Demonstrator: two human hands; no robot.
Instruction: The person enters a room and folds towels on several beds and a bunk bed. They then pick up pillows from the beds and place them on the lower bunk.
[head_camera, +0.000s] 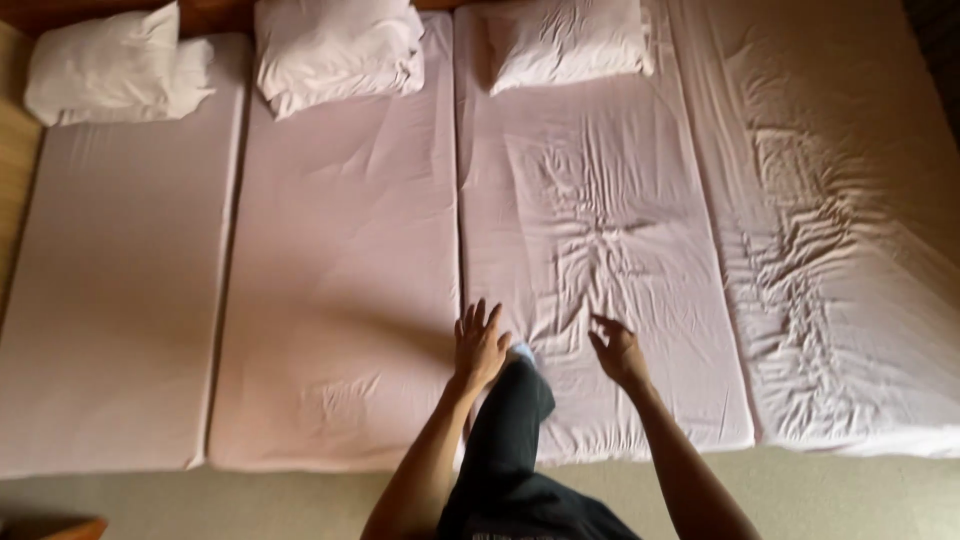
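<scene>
Over four mattresses (340, 290) and three pillows (335, 50), left hand (480, 345) and right hand (618, 350) hover, each grip open, empty.

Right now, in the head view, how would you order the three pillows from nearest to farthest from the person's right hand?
From the right hand:
1. Right pillow, at the head of the mattress under that hand.
2. Middle pillow, one mattress to the left.
3. Left pillow, in the far left corner by the wooden edge.
</scene>
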